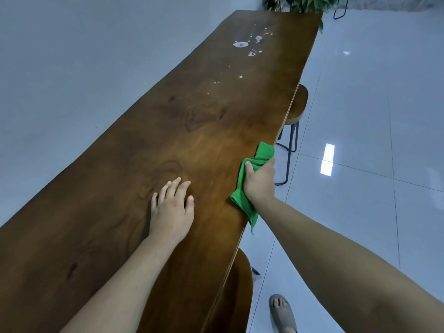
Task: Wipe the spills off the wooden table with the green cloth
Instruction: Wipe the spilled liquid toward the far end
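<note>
While the right hand (260, 182) grips the green cloth (264, 152) far from the spills (240, 44), carry it there; left hand (171, 210) rests flat, empty.

Indoor seating area, likely a café or shared lounge. A long slab-wood bench (168, 145) runs the room. Round wooden stools (299, 104) on black metal legs tuck under its edge. Glossy pale floor tiles (360, 116) reflect lights, and a leafy plant (305, 3) stands at the far end.

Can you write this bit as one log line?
right hand grips green cloth at table edge | left hand flat on table | spills unwiped, far end
</note>
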